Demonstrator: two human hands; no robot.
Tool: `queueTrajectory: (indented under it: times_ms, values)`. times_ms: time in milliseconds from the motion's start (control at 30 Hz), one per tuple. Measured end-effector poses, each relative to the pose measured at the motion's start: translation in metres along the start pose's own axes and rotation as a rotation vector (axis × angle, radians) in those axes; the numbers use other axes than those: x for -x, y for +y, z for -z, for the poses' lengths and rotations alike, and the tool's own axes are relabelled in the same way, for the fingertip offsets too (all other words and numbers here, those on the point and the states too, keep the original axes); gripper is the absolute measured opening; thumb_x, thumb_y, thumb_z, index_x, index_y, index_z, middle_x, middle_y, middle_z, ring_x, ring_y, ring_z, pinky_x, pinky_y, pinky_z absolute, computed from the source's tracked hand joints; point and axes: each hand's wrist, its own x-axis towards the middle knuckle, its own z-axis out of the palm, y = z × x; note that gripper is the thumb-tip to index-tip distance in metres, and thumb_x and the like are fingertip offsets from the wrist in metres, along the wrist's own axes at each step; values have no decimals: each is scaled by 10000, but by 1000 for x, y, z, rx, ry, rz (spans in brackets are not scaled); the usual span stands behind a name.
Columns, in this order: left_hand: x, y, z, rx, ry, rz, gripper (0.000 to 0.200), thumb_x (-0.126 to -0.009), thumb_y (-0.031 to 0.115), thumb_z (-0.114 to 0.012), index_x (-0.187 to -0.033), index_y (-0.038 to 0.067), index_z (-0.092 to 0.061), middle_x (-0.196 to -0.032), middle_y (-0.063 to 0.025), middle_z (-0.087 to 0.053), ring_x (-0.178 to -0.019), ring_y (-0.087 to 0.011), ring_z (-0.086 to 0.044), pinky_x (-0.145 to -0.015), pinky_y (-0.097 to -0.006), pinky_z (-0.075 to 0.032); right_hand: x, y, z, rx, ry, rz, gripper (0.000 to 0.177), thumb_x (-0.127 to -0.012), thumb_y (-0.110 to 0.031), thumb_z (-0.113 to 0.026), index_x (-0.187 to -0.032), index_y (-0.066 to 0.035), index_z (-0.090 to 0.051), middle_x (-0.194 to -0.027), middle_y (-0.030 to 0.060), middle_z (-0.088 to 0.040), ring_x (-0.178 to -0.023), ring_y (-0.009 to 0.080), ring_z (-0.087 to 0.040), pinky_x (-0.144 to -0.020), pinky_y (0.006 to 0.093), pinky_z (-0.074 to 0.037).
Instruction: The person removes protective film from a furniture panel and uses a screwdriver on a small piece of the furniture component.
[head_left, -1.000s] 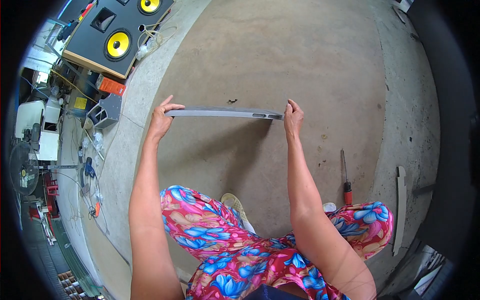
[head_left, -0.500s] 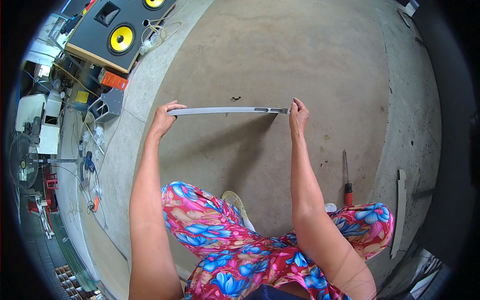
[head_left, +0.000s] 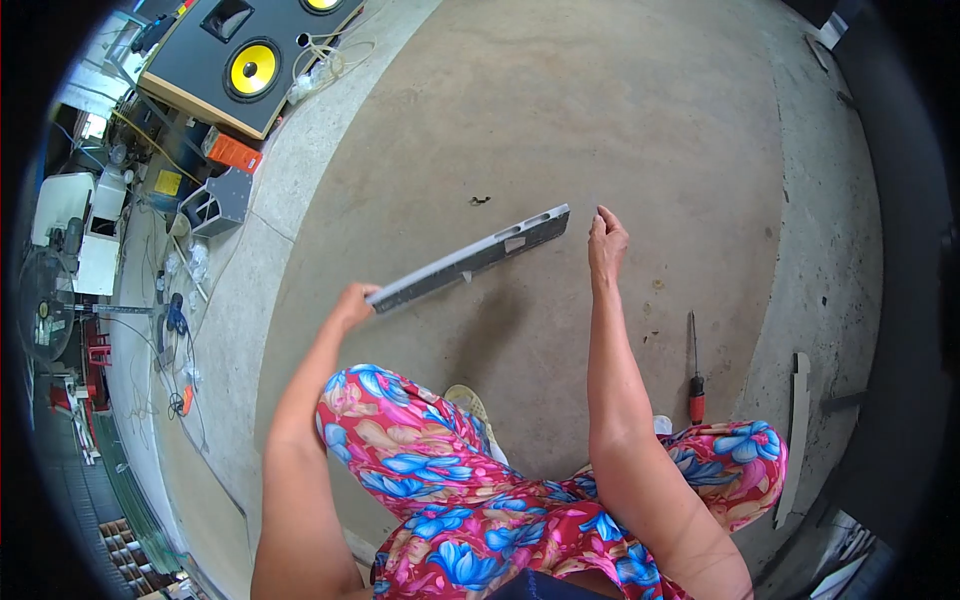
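While the left hand [head_left: 352,305] had its fingers clamped on the near left end of a long grey panel [head_left: 470,262], the right hand [head_left: 609,245] hung just to the right of the other end, apart from it. The fingers of that right hand were curled together; whether they pinched anything small, one could not tell. The panel sloped across the middle of the scene, from near left to far right, held above the brown floor [head_left: 680,120], where its shadow lay on the nearer side. Slots showed in its pale edge toward the far right end, and a light rectangular patch marked its darker face. Beyond it lay a small dark scrap [head_left: 481,201].

On the right, near the person's knee, a screwdriver [head_left: 697,400] with a red and black handle pointed away, and farther right lay a pale strip [head_left: 797,440]. At the far left stood a speaker cabinet [head_left: 200,65] with yellow cones, an orange box [head_left: 232,152] near it.
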Motion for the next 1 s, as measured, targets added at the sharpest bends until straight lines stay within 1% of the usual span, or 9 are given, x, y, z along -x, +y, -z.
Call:
queueTrajectory:
  times_ms: [100, 200, 300, 400, 567, 767, 833, 933, 1000]
  values:
    - [31, 3, -44, 35, -52, 49, 367, -666, -11, -592, -998, 110, -689, -943, -164, -668, -910, -283, -644, -797, -336, -490, 8, 8, -6, 61, 44, 146, 304, -862, -124, -525, -1119, 12, -610, -751, 30, -605, -646, 100, -542, -590, 264, -451]
    - [48, 6, -66, 75, -39, 76, 350, -690, 18, -593, -1012, 120, -685, -972, -166, -659, -930, -312, -628, -829, -353, -486, 34, -18, -18, 91, -67, 162, 316, -854, -118, -514, -1124, 23, -597, -1023, 169, -654, -945, 241, -628, -819, 329, -472]
    - [51, 2, -75, -66, -30, -1, 354, -694, 3, -621, -1027, 108, -676, -1000, -168, -656, -886, -278, -642, -806, -349, -492, 60, -24, -36, 160, -211, 141, 306, -854, -114, -522, -1120, 18, -597, -1043, 192, -642, -973, 267, -627, -845, 335, -468]
    - [38, 8, -84, 115, 5, 57, 327, -707, 23, -611, -1016, 108, -678, -989, -175, -652, -905, -298, -637, -812, -358, -489, 77, -6, -44, 241, -286, 151, 302, -848, -112, -535, -1116, 12, -598, -1027, 201, -641, -964, 289, -630, -844, 337, -472]
    - [-41, 53, -81, 15, 140, -51, 255, -774, 86, -576, -1010, 125, -665, -1076, -127, -626, -1011, -314, -583, -868, -404, -472, 89, 24, -38, 295, -367, 107, 299, -844, -108, -541, -1112, 10, -600, -1048, 194, -637, -986, 289, -621, -857, 340, -466]
    - [-149, 113, -79, 5, 312, -287, 352, -818, 52, -519, -1163, 92, -577, -1274, -141, -504, -1126, -317, -513, -939, -388, -433, 92, 18, -22, 302, -317, 142, 291, -856, -90, -529, -1121, 13, -594, -1068, 182, -635, -987, 259, -617, -852, 322, -462]
    - [-195, 116, -104, 102, 353, -238, 406, -840, 46, -480, -1239, 110, -524, -1348, -151, -431, -1165, -345, -482, -964, -386, -418, 90, 17, -13, 317, -296, 161, 290, -859, -86, -528, -1122, 16, -592, -1058, 179, -639, -970, 245, -619, -841, 314, -459]
    - [-206, 142, -116, -184, 600, -404, 288, -829, 58, -506, -1106, 35, -582, -1214, -181, -525, -1124, -329, -510, -863, -396, -476, 89, 12, 1, 342, -264, 151, 290, -861, -83, -526, -1126, 18, -590, -1043, 170, -645, -941, 222, -619, -823, 304, -456]
    - [-208, 152, -118, -255, 506, -340, 185, -818, 58, -508, -983, 35, -589, -1072, -152, -557, -1017, -314, -547, -796, -398, -495, 86, 16, 11, 376, -244, 116, 291, -863, -78, -524, -1129, 15, -590, -1032, 163, -649, -923, 207, -617, -813, 299, -456]
